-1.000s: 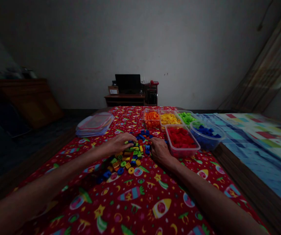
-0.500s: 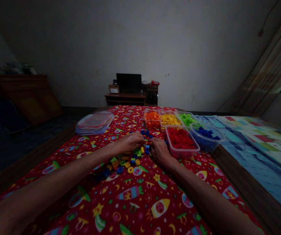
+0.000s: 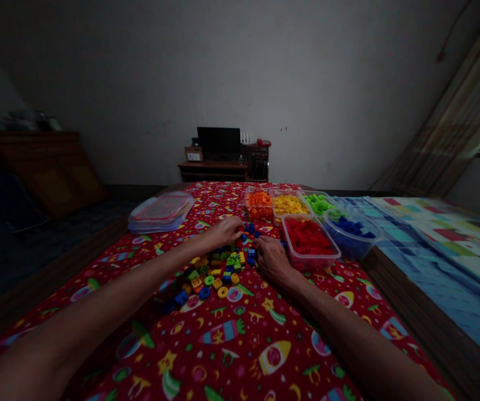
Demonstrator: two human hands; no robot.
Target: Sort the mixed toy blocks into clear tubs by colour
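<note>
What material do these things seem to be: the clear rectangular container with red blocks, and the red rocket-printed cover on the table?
The clear rectangular container looks like smooth plastic: the small red blocks show through its see-through wall. The red rocket-printed cover looks flat and mostly matt, perhaps cloth or vinyl; no weave is readable.

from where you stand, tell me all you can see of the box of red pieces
The box of red pieces is clear, plastic-looking, rectangular with rounded corners, open at the top and well filled. It sits level on the patterned red cloth, just right of the right hand, close against the round blue-piece tub.
</note>
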